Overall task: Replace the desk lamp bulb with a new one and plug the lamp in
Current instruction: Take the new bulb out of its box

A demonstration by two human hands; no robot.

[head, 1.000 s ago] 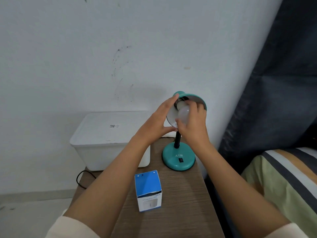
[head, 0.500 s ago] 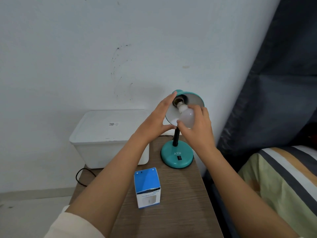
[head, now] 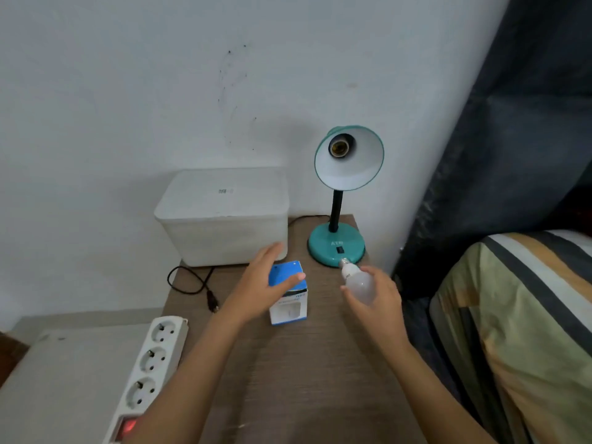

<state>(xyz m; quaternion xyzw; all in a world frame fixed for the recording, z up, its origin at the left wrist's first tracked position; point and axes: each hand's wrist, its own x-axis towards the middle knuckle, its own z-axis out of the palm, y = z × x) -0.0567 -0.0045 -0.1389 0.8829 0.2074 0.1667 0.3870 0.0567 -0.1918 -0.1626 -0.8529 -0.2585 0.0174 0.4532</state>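
Observation:
A teal desk lamp [head: 336,248] stands at the back right of the wooden table [head: 320,363]. Its shade [head: 355,168] faces me and the brass socket [head: 338,147] inside is bare. My right hand [head: 376,302] holds a white bulb [head: 358,283] just in front of the lamp base, screw cap pointing up and away. My left hand [head: 259,286] is spread open over a blue and white bulb box [head: 290,296] standing upright mid-table, fingers at its left side and top. The lamp's black cord and plug [head: 211,301] lie loose on the table's left part.
A white lidded plastic box [head: 224,216] sits at the back left against the wall. A white power strip [head: 150,363] with a lit red switch lies left of the table edge. A striped bed [head: 528,315] and dark curtain [head: 512,139] stand to the right.
The bulb has come out of the socket and my right hand has carried it down toward the table. My left hand left the shade and dropped to the bulb box. The view tilted down.

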